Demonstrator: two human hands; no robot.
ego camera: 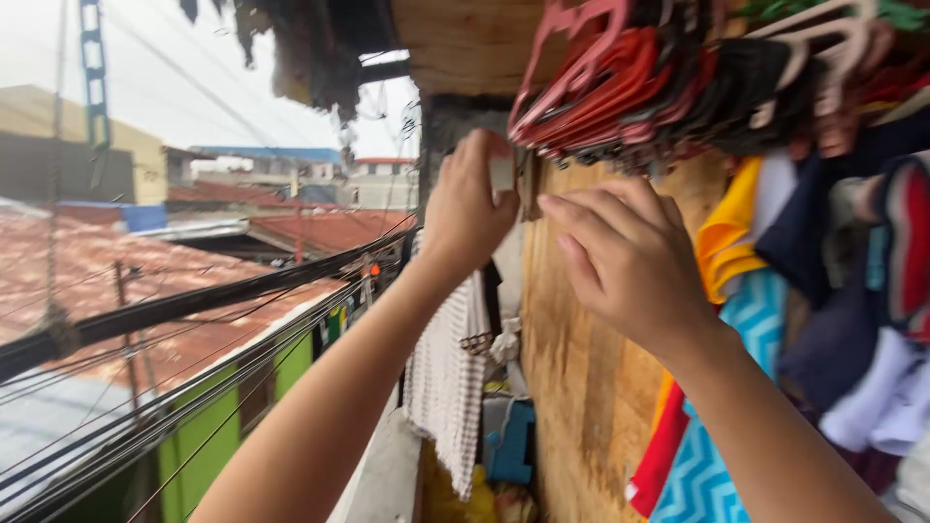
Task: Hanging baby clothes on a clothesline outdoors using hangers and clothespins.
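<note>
Right hand (625,257) reaching up, fingers loosely curled, gripping nothing | left hand (470,199) pinching white clip (502,172) beside hanger bundle (630,82), steadying it

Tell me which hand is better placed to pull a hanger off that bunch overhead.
The right hand, probably. Its fingers are raised just under the bunch of red and black hangers. The left hand is further left, its fingertips pinched at a small pale thing beside the plywood wall.

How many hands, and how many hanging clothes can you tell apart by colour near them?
Hands: 2, left hand and right hand
Striped white garment: 1
Yellow garment: 1
Turquoise zigzag garment: 1
Total: 5
</note>
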